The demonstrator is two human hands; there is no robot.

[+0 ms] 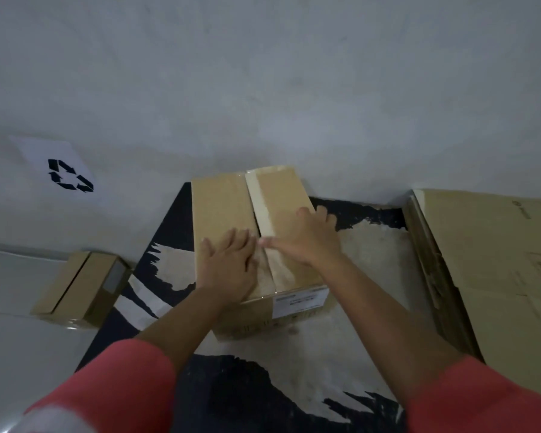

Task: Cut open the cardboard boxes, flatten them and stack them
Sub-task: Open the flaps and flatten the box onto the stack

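A brown cardboard box [222, 204] stands on a worn black-and-tan mat [372, 245], its top flaps meeting at a taped centre seam and a white label on its near side. My left hand [228, 267] lies flat on the left flap with its fingers straight. My right hand [306, 239] rests on the right flap, thumb pointing toward the seam and fingers reaching over the box's right edge. No cutting tool shows in either hand.
A smaller closed cardboard box [78, 285] sits on the floor to the left. Flattened cardboard sheets [497, 260] lie stacked at the right. A white sheet with a recycling symbol [60, 170] hangs on the grey wall.
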